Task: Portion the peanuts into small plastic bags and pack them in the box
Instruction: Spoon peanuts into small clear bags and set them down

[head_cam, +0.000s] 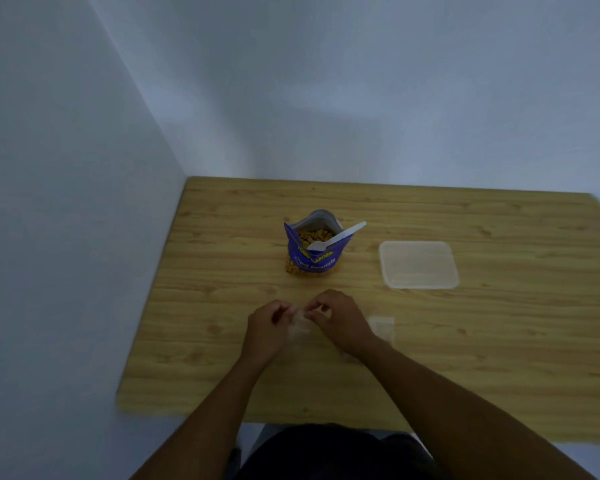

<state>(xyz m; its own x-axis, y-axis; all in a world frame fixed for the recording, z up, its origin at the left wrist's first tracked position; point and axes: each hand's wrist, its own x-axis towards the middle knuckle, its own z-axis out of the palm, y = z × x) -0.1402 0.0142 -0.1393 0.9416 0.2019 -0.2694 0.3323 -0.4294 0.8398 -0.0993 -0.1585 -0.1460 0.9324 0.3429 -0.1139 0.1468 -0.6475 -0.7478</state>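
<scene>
Peanuts [312, 236] and a spoon [336, 238] are held in the pouch [310, 252]; nearer than it, a small bag [299, 328] is pinched by left hand [269, 329] and right hand [340, 318].

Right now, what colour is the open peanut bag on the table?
The peanut bag is blue with yellow lettering, seen in the head view.

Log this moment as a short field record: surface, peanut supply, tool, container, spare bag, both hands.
surface: wooden table
peanut supply: blue pouch, upright, open
tool: white spoon standing in pouch
container: translucent box, lidded, right of pouch
spare bag: small clear bag flat beside right hand
left hand: pinching held bag
right hand: pinching same bag's top
</scene>
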